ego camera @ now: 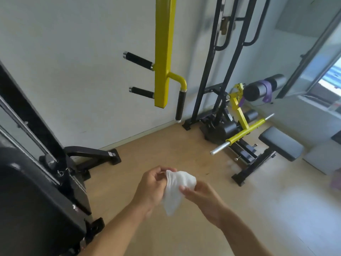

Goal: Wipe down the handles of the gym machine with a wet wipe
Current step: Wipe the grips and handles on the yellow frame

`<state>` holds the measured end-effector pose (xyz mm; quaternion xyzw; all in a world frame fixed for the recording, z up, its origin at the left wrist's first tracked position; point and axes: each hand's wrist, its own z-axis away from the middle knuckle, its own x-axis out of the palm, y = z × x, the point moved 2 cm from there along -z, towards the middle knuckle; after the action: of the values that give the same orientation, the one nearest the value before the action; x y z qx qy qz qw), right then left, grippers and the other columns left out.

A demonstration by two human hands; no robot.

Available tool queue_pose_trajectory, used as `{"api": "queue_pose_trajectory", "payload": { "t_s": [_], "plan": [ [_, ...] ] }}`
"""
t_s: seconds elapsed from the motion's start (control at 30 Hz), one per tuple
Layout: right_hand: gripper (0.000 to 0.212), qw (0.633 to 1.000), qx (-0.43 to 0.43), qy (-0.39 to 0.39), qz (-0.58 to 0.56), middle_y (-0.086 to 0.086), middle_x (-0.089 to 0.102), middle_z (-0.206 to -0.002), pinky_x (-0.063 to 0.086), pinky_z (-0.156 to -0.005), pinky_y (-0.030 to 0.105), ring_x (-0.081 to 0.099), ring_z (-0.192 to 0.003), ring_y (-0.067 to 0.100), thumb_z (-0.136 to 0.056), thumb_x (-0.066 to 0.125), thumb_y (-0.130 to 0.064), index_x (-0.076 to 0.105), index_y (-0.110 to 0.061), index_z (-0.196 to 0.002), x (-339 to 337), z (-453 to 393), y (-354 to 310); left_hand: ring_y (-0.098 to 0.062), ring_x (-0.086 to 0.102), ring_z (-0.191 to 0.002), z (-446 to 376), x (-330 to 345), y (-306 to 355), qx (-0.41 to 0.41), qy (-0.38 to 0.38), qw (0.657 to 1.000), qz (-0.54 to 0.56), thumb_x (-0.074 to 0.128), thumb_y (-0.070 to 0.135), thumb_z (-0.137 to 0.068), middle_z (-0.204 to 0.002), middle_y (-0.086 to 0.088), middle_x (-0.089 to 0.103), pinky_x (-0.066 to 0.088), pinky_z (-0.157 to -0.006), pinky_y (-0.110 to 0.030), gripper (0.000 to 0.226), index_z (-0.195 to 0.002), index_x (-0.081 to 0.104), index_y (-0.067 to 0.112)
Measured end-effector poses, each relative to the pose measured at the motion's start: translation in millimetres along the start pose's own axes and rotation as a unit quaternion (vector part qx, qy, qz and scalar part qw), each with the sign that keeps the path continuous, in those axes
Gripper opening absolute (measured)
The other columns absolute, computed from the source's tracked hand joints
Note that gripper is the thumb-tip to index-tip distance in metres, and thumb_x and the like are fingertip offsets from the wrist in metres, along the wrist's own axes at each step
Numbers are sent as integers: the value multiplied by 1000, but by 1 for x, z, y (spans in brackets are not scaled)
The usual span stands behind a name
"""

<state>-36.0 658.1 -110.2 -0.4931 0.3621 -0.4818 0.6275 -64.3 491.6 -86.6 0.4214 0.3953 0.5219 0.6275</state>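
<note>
A crumpled white wet wipe (175,191) hangs between both my hands, low in the middle of the view. My left hand (151,187) pinches its upper left edge. My right hand (201,196) grips its right side. Well above them a yellow machine arm (163,52) hangs down. It carries an upper black foam handle (138,60), a lower black handle (142,92) and a downward-pointing black handle (180,106) on a curved yellow tube. Both hands are far below the handles and touch none of them.
A black padded seat and machine frame (36,200) fill the left side. A black upright frame (217,61) stands at the back. A yellow bar with steel ends (241,133) and a black bench (280,143) sit at the right. A window (330,78) is at the far right.
</note>
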Motion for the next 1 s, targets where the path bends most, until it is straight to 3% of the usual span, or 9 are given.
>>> {"api": "queue_pose_trajectory", "payload": {
  "t_s": [0.1,0.2,0.3,0.4,0.53,0.63,0.73,0.87,1.0],
  "plan": [
    [30,997,23,79,1,11,76,-103,53,-93,50,69,-94,20,-89,75,-34,78,-9,-104,-14,-51,-6,-8,72,-75,-47,-15,18,11,43,999,-3,57,2,-91,-85,9,78,53,-60,-20,28,-92,76,23],
    [27,989,58,128,-49,14,75,-96,55,-78,42,68,-86,22,-91,71,-29,78,-5,-101,-36,-91,-12,-16,74,-89,-91,-25,32,16,62,998,18,63,4,-91,-97,4,78,62,-73,-37,24,-103,71,24],
    [25,954,61,286,-62,14,76,-97,58,-81,46,70,-88,28,-90,73,-33,77,-8,-93,-67,-129,-26,-6,71,-98,-133,-26,45,38,70,996,45,68,8,-91,-113,1,73,61,-85,-43,25,-113,65,20],
    [30,894,45,441,-60,1,66,-77,50,-68,33,59,-72,18,-96,64,-33,66,-12,-74,-99,-173,-59,6,64,-108,-177,-16,67,89,41,995,-1,69,15,-92,-122,11,69,53,-101,-37,30,-120,64,23],
    [30,911,2,405,-72,-1,59,-75,42,-57,27,53,-68,15,-102,55,-30,67,-11,-83,-111,-235,-99,-3,52,-130,-225,8,105,141,10,985,-94,65,20,-94,-140,14,57,41,-111,-31,42,-134,56,30],
    [31,943,-14,325,-70,10,67,-83,49,-68,33,59,-77,20,-102,52,-27,68,-10,-82,-115,-262,-105,-4,43,-136,-255,21,119,144,-4,976,-164,68,16,-90,-149,17,47,39,-112,-34,62,-142,44,41],
    [29,971,-58,185,-141,19,70,-103,57,-81,34,69,-89,20,-98,41,-1,70,-6,-100,-123,-273,-101,-3,49,-132,-276,28,124,138,-30,978,-155,65,4,-87,-145,21,51,49,-102,-31,73,-137,43,53],
    [29,959,-132,190,165,-4,54,-99,48,-69,12,65,-86,10,-88,53,11,59,-18,-85,-142,-286,-101,0,50,-131,-293,33,121,157,12,978,-139,70,-4,-82,-139,17,58,46,-106,-24,77,-143,45,37],
    [22,922,-151,247,258,-18,45,-93,37,-61,9,52,-80,-4,-88,75,-28,53,-26,-85,-149,-308,-102,2,53,-128,-305,32,113,152,54,979,-122,64,-11,-82,-125,31,63,43,-105,-15,73,-127,54,46]
  ]
}}
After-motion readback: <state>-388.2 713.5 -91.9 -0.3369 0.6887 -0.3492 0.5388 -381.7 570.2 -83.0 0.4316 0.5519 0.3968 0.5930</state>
